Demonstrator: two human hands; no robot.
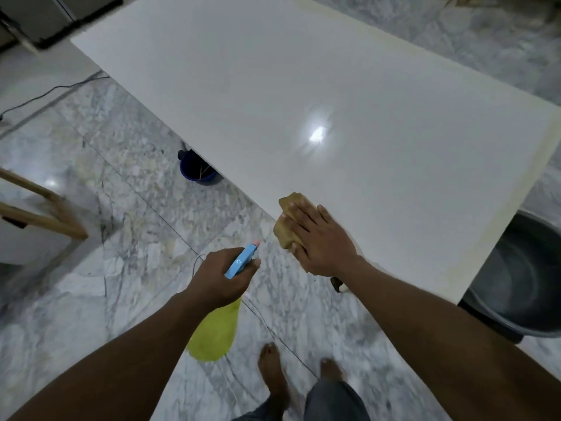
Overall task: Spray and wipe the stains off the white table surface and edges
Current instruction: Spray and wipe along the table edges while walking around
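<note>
Right hand (321, 241) presses the cloth (283, 235) on the tabletop's (303, 86) near edge, fingers (303, 220) spread. Left hand (218, 278) curls round the sprayer (215, 329) over the floor. The middle looks clean; yellowish stains (538, 168) remain along the right edge.

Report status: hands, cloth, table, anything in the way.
Left hand grips spray bottle beside white table. Right hand presses brown cloth on its near edge. Yellowish stains along far-right edge. Nothing in cloth's path.

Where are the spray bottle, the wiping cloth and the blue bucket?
spray bottle (214, 332): head view, on its green body.
cloth (285, 235): head view, on the bare brown fold at its left side.
blue bucket (198, 179): head view, on the blue part that shows.
</note>
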